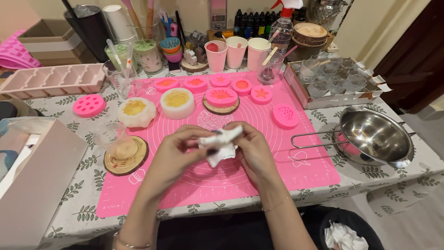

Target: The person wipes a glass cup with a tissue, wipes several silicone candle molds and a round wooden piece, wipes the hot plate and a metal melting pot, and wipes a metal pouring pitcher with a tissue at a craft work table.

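Both hands met at the centre of the frame, over the pink mat [296,171]. The left hand [178,150] came in from the lower left with its fingers curled around a crumpled white tissue [221,144], and the right hand [249,148] pinched the same tissue from the other side, wrist bent inward. Whether anything sat inside the tissue, I could not tell. Just left of the hands a small clear cup [110,135] stood on a round wooden coaster [126,157]. Above them, in the upper middle, lay two pale round moulds [177,103] with yellow centres and several pink moulds [221,96]. At the right a steel pot [377,136] pointed its long handle toward the mat. A grey box [37,180] filled the lower left.
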